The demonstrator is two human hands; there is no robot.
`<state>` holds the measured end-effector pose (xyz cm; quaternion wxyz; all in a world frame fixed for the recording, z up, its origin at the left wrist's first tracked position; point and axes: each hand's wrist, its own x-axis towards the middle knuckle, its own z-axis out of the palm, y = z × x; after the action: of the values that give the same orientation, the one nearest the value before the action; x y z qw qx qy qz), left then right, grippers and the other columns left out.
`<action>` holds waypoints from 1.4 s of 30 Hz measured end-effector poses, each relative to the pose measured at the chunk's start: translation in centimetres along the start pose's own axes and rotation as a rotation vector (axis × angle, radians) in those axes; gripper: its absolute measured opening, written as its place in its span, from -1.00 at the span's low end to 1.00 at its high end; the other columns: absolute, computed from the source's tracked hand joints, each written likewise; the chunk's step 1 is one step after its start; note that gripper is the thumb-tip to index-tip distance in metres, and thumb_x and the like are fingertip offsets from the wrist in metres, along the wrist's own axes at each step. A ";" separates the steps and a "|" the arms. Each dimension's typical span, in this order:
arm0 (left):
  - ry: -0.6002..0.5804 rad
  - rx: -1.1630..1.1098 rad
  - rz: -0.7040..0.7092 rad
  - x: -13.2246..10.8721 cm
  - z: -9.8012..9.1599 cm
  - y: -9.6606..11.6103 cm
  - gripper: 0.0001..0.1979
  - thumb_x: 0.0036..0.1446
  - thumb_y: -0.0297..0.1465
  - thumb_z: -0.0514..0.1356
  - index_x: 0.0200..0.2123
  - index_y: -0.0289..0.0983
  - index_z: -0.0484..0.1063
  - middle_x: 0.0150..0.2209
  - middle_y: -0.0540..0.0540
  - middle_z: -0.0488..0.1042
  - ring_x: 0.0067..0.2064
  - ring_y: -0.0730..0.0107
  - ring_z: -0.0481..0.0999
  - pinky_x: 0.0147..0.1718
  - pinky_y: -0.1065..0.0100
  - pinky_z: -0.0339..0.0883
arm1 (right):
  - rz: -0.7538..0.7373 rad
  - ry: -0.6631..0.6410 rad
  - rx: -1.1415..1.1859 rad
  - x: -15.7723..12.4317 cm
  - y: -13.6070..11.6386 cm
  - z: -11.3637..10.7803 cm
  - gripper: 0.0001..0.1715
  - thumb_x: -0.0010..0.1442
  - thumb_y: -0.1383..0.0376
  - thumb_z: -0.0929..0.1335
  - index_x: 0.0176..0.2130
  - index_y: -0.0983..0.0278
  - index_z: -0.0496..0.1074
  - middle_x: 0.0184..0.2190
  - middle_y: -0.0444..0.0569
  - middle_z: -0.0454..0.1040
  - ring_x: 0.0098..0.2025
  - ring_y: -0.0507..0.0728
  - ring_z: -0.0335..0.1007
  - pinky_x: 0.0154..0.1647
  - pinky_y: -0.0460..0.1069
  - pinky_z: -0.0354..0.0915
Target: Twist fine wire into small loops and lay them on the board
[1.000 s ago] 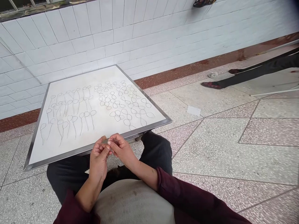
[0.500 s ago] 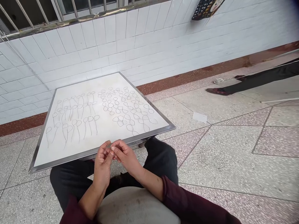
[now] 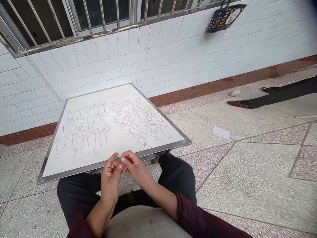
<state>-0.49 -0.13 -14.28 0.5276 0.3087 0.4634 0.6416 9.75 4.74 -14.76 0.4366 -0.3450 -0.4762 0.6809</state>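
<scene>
Left hand (image 3: 110,182) and right hand (image 3: 135,168), lower centre of frame: I see both pinching thin wire (image 3: 120,180), just beside tabletop's (image 3: 99,95) near edge. Metal rim (image 3: 74,171) all round; floor (image 3: 247,168) spreads wide at right. Loops (image 3: 107,138) mid-frame, dozens, too fine for me to count. One bag (image 3: 223,19), upper right.

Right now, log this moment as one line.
left hand: pinching thin wire | right hand: pinching thin wire beside it | table: wire loops laid out | floor: white sheet
</scene>
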 end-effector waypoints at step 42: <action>0.216 0.090 0.046 1.4 -1.3 0.8 -0.55 0.00 -0.32 0.36 0.00 -0.20 0.44 -0.34 0.00 0.44 -0.26 0.43 0.46 -0.29 0.40 0.34 | -0.101 -0.007 -0.343 -1.0 1.3 -1.8 -0.76 0.19 0.10 0.35 -0.24 0.20 0.41 -0.49 -0.16 0.40 -0.52 0.01 0.24 -0.53 -0.09 0.19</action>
<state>-2.26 0.91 -14.18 0.4453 0.2719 0.5387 0.6615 11.38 4.28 -16.50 0.4033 -0.3875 -0.6037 0.5681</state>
